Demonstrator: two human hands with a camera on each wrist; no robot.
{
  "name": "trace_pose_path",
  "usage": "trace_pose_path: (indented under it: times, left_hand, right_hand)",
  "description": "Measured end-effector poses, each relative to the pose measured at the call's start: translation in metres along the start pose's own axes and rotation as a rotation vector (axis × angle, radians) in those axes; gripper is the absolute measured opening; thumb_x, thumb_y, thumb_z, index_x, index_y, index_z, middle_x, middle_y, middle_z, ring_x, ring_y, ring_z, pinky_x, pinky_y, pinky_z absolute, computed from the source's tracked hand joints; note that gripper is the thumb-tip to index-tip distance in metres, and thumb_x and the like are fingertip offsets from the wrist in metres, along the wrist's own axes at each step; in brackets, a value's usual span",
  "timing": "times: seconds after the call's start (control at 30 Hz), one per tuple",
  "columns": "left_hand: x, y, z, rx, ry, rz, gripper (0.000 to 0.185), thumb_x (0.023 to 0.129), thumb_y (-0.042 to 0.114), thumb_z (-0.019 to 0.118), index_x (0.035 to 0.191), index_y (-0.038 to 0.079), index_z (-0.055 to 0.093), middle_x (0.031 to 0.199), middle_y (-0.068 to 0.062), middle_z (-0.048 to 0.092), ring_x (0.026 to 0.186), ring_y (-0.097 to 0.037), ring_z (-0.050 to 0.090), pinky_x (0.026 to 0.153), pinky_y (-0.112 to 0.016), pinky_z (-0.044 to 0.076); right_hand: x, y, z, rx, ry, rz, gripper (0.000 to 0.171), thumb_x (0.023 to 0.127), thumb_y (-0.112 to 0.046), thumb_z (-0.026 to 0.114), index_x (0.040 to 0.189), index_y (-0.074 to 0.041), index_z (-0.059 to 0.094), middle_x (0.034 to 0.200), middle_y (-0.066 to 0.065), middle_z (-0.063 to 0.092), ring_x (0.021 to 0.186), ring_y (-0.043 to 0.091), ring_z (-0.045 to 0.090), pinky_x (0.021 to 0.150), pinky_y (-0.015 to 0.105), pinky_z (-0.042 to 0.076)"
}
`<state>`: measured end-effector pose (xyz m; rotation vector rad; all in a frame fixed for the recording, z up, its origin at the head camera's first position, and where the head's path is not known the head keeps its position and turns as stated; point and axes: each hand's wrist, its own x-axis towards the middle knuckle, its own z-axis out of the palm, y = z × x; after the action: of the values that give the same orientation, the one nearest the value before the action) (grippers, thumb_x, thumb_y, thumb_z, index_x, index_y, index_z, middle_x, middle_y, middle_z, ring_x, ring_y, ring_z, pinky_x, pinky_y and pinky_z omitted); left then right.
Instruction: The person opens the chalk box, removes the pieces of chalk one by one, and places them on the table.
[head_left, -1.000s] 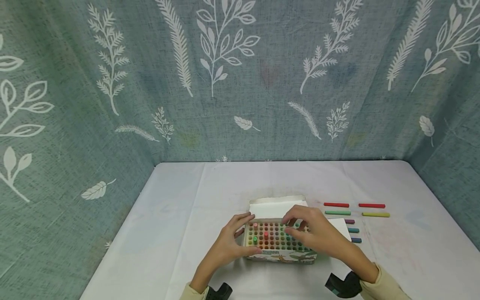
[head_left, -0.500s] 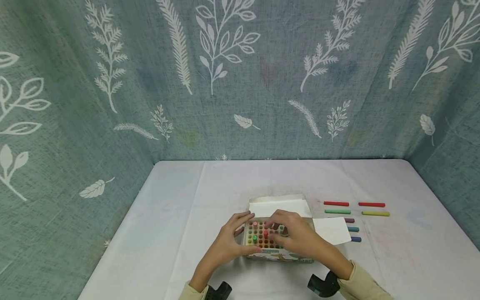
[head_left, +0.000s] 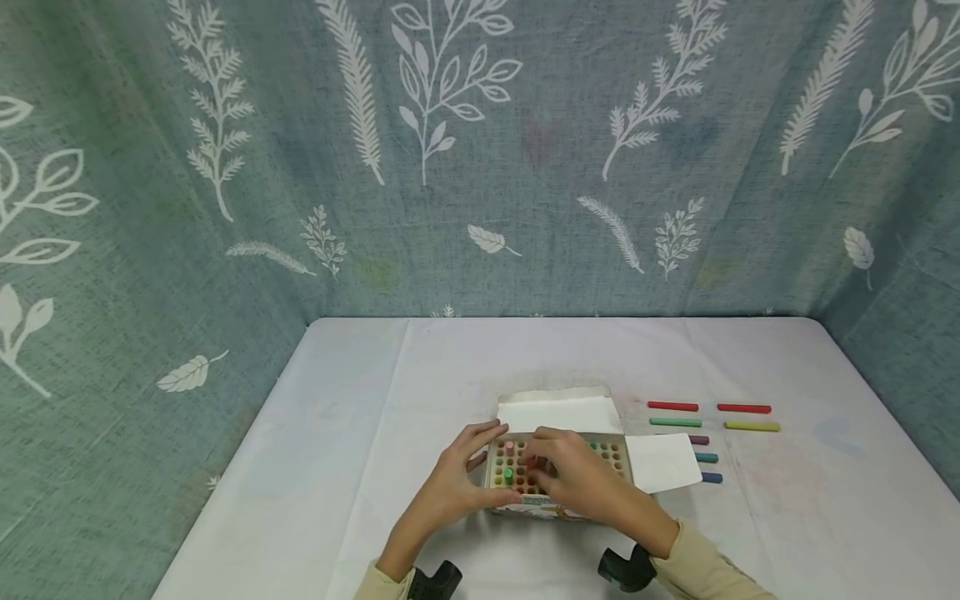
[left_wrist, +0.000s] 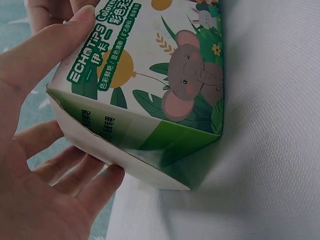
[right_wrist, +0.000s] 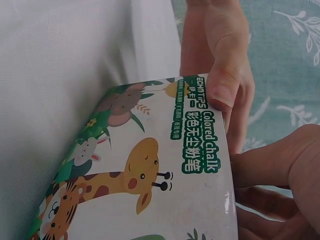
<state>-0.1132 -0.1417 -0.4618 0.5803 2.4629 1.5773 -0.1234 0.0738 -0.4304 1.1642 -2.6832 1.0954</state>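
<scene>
The left hand (head_left: 450, 487) clasps the chalk box (head_left: 558, 471) on the surface (head_left: 375, 400), steadying it; the right hand (head_left: 581, 479), fingers curled together, pinches a red chalk (head_left: 531, 463) beneath it

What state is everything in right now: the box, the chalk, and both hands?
Chalk box: upright on the table, flaps open.
Chalk in the box: standing on end, a few sticking up.
Loose chalk sticks: lying flat to the box's right.
Left hand: grips the box's left end.
Right hand: over the box top, fingertips hidden.

White tablecloth (head_left: 420, 392), leaf-print teal backdrop (head_left: 300, 167), 7 loose chalk sticks (head_left: 672, 407)
</scene>
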Motion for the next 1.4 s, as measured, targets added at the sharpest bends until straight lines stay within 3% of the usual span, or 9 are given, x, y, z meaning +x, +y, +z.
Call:
trace_pose_path:
  times: [0.37, 0.7, 1.4]
  left_hand:
    - [0.0, -0.003, 0.0, -0.014, 0.002, 0.007, 0.08, 0.073, 0.028, 0.084, 0.142, 0.018, 0.045, 0.148, -0.006, 0.032, 0.134, -0.028, 0.034, 0.106, -0.047, 0.037]
    - [0.001, -0.002, 0.0, -0.015, -0.003, 0.014, 0.081, 0.073, 0.029, 0.084, 0.142, 0.018, 0.044, 0.147, -0.008, 0.032, 0.134, -0.031, 0.033, 0.106, -0.047, 0.037]
    - [0.0, 0.0, 0.001, -0.004, 0.007, -0.001, 0.083, 0.071, 0.031, 0.085, 0.143, 0.019, 0.044, 0.147, -0.004, 0.033, 0.135, -0.03, 0.032, 0.106, -0.045, 0.037]
  right_hand:
    - [0.003, -0.002, -0.001, -0.014, 0.058, -0.01, 0.009, 0.083, 0.0, 0.069, 0.09, -0.006, 0.071, 0.085, 0.001, 0.061, 0.069, 0.005, 0.055, 0.058, 0.017, 0.049]
    - [0.001, -0.007, -0.014, 0.125, 0.203, -0.076, 0.015, 0.081, 0.005, 0.068, 0.092, -0.004, 0.07, 0.089, 0.003, 0.062, 0.074, 0.009, 0.058, 0.057, 0.022, 0.054]
    - [-0.018, -0.005, -0.06, 0.145, 0.38, -0.092, 0.026, 0.078, 0.007, 0.072, 0.091, -0.016, 0.07, 0.088, -0.005, 0.062, 0.076, 0.008, 0.062, 0.057, 0.021, 0.056]
